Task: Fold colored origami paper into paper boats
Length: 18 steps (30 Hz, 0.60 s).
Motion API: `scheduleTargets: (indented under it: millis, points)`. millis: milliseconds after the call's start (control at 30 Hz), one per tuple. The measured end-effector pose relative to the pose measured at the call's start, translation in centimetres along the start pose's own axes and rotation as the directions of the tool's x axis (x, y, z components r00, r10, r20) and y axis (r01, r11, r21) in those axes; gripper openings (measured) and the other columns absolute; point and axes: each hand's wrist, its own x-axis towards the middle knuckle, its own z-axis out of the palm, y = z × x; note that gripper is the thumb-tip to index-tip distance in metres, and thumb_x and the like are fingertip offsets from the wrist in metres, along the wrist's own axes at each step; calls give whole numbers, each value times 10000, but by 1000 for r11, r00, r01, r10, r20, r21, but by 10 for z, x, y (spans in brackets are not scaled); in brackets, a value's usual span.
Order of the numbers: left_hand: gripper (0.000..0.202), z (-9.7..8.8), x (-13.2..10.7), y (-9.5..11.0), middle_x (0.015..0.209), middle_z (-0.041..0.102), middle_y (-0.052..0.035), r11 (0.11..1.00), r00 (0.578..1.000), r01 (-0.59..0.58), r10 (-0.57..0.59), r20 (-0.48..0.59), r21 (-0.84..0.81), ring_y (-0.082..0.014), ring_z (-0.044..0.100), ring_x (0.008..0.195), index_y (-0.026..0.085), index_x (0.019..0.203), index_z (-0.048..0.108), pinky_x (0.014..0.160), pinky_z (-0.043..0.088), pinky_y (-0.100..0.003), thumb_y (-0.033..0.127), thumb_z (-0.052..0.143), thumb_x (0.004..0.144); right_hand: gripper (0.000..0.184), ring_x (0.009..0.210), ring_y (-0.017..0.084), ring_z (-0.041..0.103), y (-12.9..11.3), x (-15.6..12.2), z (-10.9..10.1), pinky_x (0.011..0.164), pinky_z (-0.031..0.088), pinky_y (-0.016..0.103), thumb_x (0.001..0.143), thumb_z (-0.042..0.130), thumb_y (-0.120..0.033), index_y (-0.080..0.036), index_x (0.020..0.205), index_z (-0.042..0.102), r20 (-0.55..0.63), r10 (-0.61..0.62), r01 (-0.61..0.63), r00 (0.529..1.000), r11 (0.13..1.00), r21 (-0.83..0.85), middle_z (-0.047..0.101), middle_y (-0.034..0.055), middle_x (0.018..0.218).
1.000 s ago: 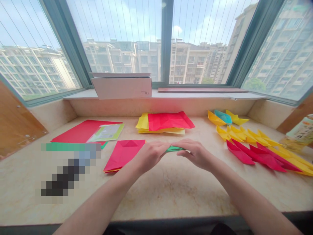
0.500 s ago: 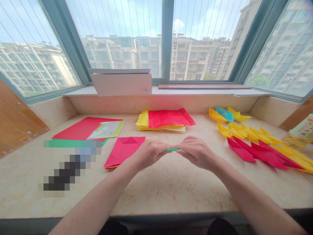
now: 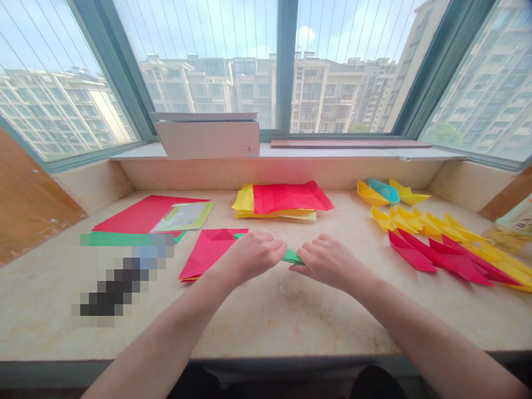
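Note:
A folded piece of green paper [image 3: 293, 256] spans the gap between my two hands above the middle of the counter. My left hand [image 3: 258, 254] is closed around its left part, and a green tip pokes out beyond the knuckles. On the other end, my right hand [image 3: 325, 259] pinches the paper with thumb and fingers. Most of the green paper is hidden inside both hands, so its full shape does not show. Partly behind my left forearm lies a stack of folded red paper [image 3: 211, 252], with yellow edges under it.
Red and yellow creased sheets [image 3: 291, 198] lie at the back. Folded yellow paper boats [image 3: 419, 221] and red paper boats [image 3: 440, 255] sit right. Red sheets [image 3: 141, 213] and a clear packet [image 3: 185, 216] lie left, near a pixelated patch. A white box [image 3: 208, 137] stands on the sill.
My hands have moved slightly apart, and more of the green paper shows between them. A green tip now sticks out past my left hand. The view has shifted a little.

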Motion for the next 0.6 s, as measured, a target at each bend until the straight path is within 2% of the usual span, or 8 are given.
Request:
scheduleTargets:
  millis: [33,100,167,267,333,467,533,600]
  points:
    - [146,0,1,1,782,674,-76,997,999,-24,21,33,74,-224,635,712,137,860,639,606,456,-307,31,540,848,359,594,201,620,-3,1,3,636,335,334,977,522,-403,-148,761,652,30,16,-15,999,1000,-14,690,82,681]
    - [130,0,1,3,777,667,-72,989,999,-21,16,33,144,-223,631,706,134,867,630,588,446,-306,37,543,856,298,586,207,630,-8,3,7,616,318,334,979,509,-279,-143,762,663,95,26,-23,995,999,-38,701,95,686]
    - [117,1,1,3,791,666,-68,987,1000,-10,10,0,158,-219,631,722,138,891,627,591,443,-303,52,551,866,259,578,209,635,-11,6,9,601,306,334,956,494,-174,-137,773,673,159,9,-1,987,999,-50,711,109,690]
    - [119,3,0,1,816,669,-67,988,999,-30,36,-35,150,-214,632,744,140,910,624,603,445,-300,54,552,869,275,556,201,631,-14,9,9,596,302,338,944,462,-123,-132,765,672,208,-25,32,978,999,-31,716,117,683]
    - [116,4,0,0,814,667,-65,989,998,-37,44,-45,145,-213,630,741,138,901,622,602,445,-300,53,553,866,309,564,204,634,-14,10,8,600,309,341,974,442,-172,-134,766,667,192,-22,25,981,1000,-12,719,117,692]
    - [102,8,0,-4,810,670,-66,988,998,-36,44,-54,150,-211,628,721,136,878,624,589,445,-299,61,556,864,461,637,236,645,-14,13,9,620,341,348,1017,411,-423,-125,772,663,103,56,-54,993,998,-27,707,136,717]
    - [122,12,0,-6,810,677,-64,989,997,-37,47,-65,147,-210,634,719,135,895,630,593,453,-300,58,538,873,419,694,250,647,-15,14,11,630,361,353,1021,414,-404,-92,920,675,42,81,-77,996,994,-76,709,152,796]
    - [147,17,1,-8,792,678,-58,990,995,-29,41,-89,135,-207,640,710,135,904,636,596,462,-301,59,510,891,339,747,258,647,-15,15,14,656,386,367,1027,409,-301,-65,1078,646,-5,60,-60,998,990,-126,709,169,904]
